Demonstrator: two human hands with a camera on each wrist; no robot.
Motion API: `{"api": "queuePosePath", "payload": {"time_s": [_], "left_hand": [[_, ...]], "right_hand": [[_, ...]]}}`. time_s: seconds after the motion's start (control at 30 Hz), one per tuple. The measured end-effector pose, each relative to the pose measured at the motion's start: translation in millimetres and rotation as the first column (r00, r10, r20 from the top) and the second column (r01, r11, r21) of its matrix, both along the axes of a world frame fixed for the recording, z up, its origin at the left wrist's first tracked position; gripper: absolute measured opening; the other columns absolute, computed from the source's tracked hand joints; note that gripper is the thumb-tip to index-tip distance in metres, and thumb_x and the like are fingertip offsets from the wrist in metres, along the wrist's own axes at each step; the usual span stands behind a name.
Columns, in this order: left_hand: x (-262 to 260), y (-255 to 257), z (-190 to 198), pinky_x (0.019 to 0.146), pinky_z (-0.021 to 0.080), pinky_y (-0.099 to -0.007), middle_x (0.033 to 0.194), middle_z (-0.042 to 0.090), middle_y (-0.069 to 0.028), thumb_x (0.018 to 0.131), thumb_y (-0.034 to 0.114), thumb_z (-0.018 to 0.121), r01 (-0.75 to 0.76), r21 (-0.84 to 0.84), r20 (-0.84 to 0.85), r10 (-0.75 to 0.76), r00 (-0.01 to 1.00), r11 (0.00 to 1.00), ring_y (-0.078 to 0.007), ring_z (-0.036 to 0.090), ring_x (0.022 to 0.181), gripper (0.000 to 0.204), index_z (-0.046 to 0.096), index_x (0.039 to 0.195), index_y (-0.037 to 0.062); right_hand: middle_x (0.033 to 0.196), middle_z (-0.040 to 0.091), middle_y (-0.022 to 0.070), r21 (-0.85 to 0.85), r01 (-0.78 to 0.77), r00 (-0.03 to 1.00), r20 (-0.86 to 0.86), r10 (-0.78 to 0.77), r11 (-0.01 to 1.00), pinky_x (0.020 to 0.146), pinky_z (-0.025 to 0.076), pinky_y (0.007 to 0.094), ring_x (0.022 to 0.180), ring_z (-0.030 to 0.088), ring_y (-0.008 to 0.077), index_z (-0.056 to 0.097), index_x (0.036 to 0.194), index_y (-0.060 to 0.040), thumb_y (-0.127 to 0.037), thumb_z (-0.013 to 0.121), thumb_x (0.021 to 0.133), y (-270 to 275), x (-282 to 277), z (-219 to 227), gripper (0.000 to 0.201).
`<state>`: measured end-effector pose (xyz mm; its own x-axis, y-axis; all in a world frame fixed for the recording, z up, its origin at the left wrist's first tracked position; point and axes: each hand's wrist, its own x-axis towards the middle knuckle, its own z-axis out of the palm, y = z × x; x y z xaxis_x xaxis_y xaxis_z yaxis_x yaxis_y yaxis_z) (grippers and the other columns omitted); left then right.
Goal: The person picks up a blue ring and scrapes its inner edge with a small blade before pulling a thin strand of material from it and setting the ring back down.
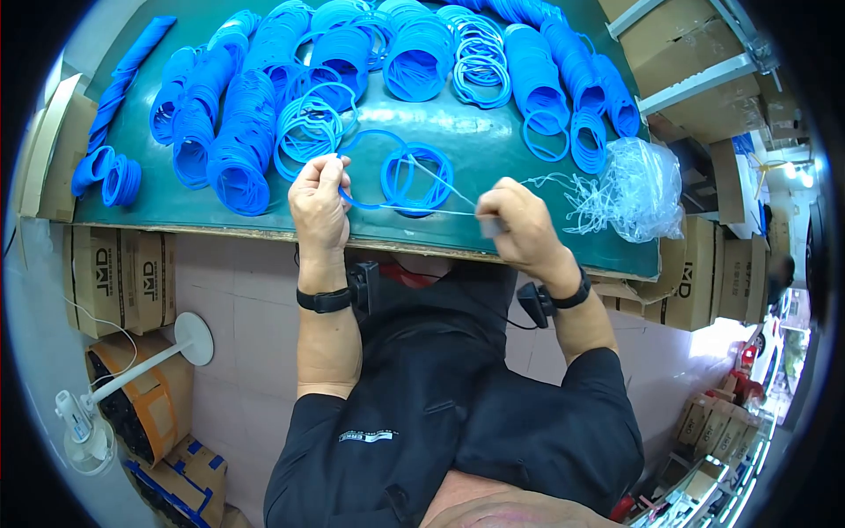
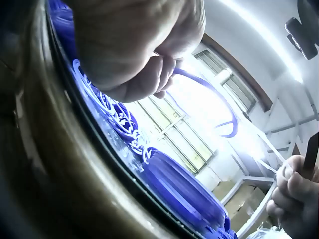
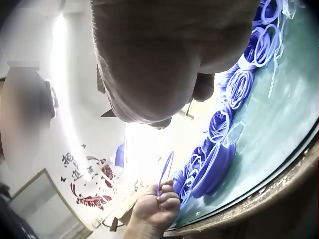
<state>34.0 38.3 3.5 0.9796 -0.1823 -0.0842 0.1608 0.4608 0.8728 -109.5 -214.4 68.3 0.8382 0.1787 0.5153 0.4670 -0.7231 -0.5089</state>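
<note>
My left hand (image 1: 319, 207) pinches a thin blue ring (image 2: 218, 92) between thumb and fingers, raised over the table edge. From this ring a pale, translucent strand (image 1: 440, 212) stretches to my right hand (image 1: 524, 224), whose curled fingers grip its end. A dark, flat piece (image 2: 312, 153) also shows at the right hand in the left wrist view; its pointed tip (image 3: 108, 114) sticks out past that hand in the right wrist view. Behind the held ring, a small stack of blue rings (image 1: 445, 185) lies on the green table (image 1: 370, 231). Both palms partly hide the fingertips in their own wrist views.
Long stacks of blue rings (image 1: 242, 154) line the back and left of the table. A clear plastic bag (image 1: 647, 189) with loose strands (image 1: 581, 198) sits at the right end. Cardboard boxes (image 1: 119, 277) and a white stand (image 1: 141, 361) are at the left.
</note>
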Motion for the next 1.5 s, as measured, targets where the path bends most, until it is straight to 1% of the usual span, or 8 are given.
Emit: {"api": "queuePosePath", "payload": {"time_s": [0.23, 0.43, 0.6, 0.67, 0.8, 1.2, 1.3, 1.5], "left_hand": [[-10, -15, -3, 0.046, 0.032, -0.0185, 0.076, 0.062, 0.0003, 0.105, 0.015, 0.065, 0.038, 0.059, 0.003, -0.038, 0.999, 0.998, -0.0024, 0.046, 0.054, 0.016, 0.07, 0.105, -0.0005], [-11, -16, -5, 0.046, 0.034, -0.0182, 0.077, 0.061, -0.0001, 0.106, 0.017, 0.064, -0.006, 0.093, 0.039, 0.002, 0.999, 0.996, -0.0033, 0.048, 0.054, 0.018, 0.069, 0.108, -0.0006], [-12, -16, -1, 0.046, 0.036, -0.0181, 0.078, 0.063, -0.0006, 0.105, 0.016, 0.065, -0.001, 0.214, 0.08, -0.016, 0.997, 0.977, -0.0033, 0.05, 0.055, 0.018, 0.069, 0.11, -0.0012], [-14, -23, 1, 0.047, 0.038, -0.0179, 0.078, 0.064, -0.0008, 0.105, 0.015, 0.066, 0.028, 0.261, 0.089, -0.053, 0.995, 0.965, -0.0032, 0.051, 0.056, 0.018, 0.07, 0.11, -0.0015], [-12, -33, 3, 0.055, 0.044, -0.0203, 0.083, 0.068, -0.0016, 0.101, 0.013, 0.069, -0.024, 0.472, 0.219, -0.091, 0.972, 0.881, -0.0047, 0.056, 0.062, 0.02, 0.073, 0.11, -0.0037], [-20, -36, 11, 0.065, 0.048, -0.025, 0.107, 0.067, -0.0074, 0.091, 0.012, 0.079, -0.243, 0.731, 0.466, -0.207, 0.861, 0.637, -0.0108, 0.058, 0.074, 0.033, 0.073, 0.122, 0.0008], [-22, -35, 14, 0.087, 0.052, -0.0381, 0.119, 0.068, -0.0125, 0.085, 0.017, 0.084, -0.527, 0.641, 0.755, -0.336, 0.563, 0.558, -0.0278, 0.064, 0.107, 0.038, 0.074, 0.119, 0.0036], [-42, -38, 36, 0.108, 0.039, -0.048, 0.121, 0.07, -0.0089, 0.074, 0.024, 0.089, -0.406, 0.792, 0.608, -0.64, 0.47, 0.455, -0.0309, 0.062, 0.124, 0.046, 0.074, 0.114, 0.0071]], "right_hand": [[0.085, 0.051, 0.0002, 0.433, 0.26, 0.949, -0.28, -0.146, 0.863, 0.065, 0.039, 0.0255, 0.072, 0.045, 0.0098, 0.058, 0.094, -0.0047, -0.003, 0.065, 0.101, -33, -46, 2, 0.01], [0.089, 0.053, -0.0038, 0.757, 0.292, 0.949, -0.154, -0.275, 0.585, 0.069, 0.039, 0.0212, 0.077, 0.047, 0.0054, 0.059, 0.099, -0.006, -0.005, 0.064, 0.103, -49, -55, -10, 0.007], [0.086, 0.058, -0.0012, 0.552, 0.557, 0.812, -0.207, -0.545, 0.621, 0.067, 0.044, 0.025, 0.074, 0.054, 0.0099, 0.062, 0.102, -0.0052, -0.006, 0.068, 0.101, -89, -60, -19, 0.006], [0.089, 0.065, 0.0081, -0.115, 0.697, 0.716, 0.07, -0.694, 0.708, 0.066, 0.051, 0.0341, 0.073, 0.064, 0.0247, 0.064, 0.103, -0.0054, -0.002, 0.071, 0.093, -103, -58, -19, 0.013], [0.096, 0.068, 0.013, -0.337, 0.742, 0.644, 0.12, -0.756, 0.579, 0.067, 0.056, 0.0449, 0.083, 0.07, 0.0373, 0.071, 0.112, -0.0078, -0.001, 0.072, 0.086, -102, -59, -17, 0.026], [0.098, 0.071, 0.0123, -0.066, 0.643, 0.766, 0.049, -0.641, 0.763, 0.067, 0.058, 0.0397, 0.081, 0.072, 0.0317, 0.072, 0.117, -0.0064, -0.003, 0.075, 0.084, -56, -24, -17, 0.033], [0.099, 0.072, 0.0126, 0.004, 0.566, 0.824, -0.005, -0.566, 0.824, 0.068, 0.058, 0.0396, 0.082, 0.073, 0.032, 0.071, 0.115, -0.0049, -0.003, 0.075, 0.083, -43, -16, -21, 0.033], [0.1, 0.072, 0.0123, 0.039, 0.463, 0.886, -0.048, -0.461, 0.886, 0.07, 0.058, 0.0397, 0.085, 0.072, 0.0327, 0.071, 0.115, -0.0051, -0.004, 0.074, 0.083, -22, 4, -29, 0.032]]}}
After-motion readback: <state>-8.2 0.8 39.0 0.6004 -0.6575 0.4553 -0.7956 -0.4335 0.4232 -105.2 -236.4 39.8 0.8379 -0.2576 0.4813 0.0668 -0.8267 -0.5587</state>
